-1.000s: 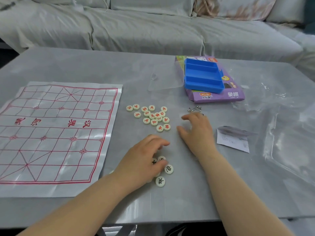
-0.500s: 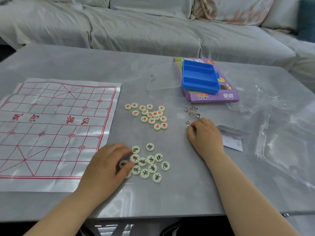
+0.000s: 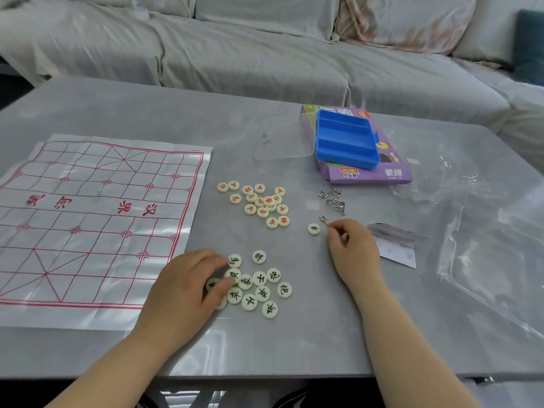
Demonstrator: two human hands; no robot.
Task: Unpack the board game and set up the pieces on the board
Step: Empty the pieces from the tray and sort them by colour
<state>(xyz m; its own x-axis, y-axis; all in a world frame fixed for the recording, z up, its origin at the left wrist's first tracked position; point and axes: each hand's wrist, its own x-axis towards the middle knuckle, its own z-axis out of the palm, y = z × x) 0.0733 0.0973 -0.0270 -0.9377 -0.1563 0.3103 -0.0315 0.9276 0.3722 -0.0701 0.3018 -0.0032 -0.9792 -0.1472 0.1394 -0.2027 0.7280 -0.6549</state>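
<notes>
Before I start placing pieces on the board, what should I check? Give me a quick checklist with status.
1. Board spread open: ok.
2. Red pieces separate from black pieces: ok.
3. Black set gathered: not ok, one stray piece lies apart beside the right hand.
4. Every black face readable: cannot tell, left hand covers some.
5. Right hand free: cannot tell, its fingertips meet a wire hook.

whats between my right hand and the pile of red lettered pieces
One lone black-lettered piece lies on the table just left of the right hand, which pinches a metal hook; the red-lettered pile is beyond it. Head view.
</notes>
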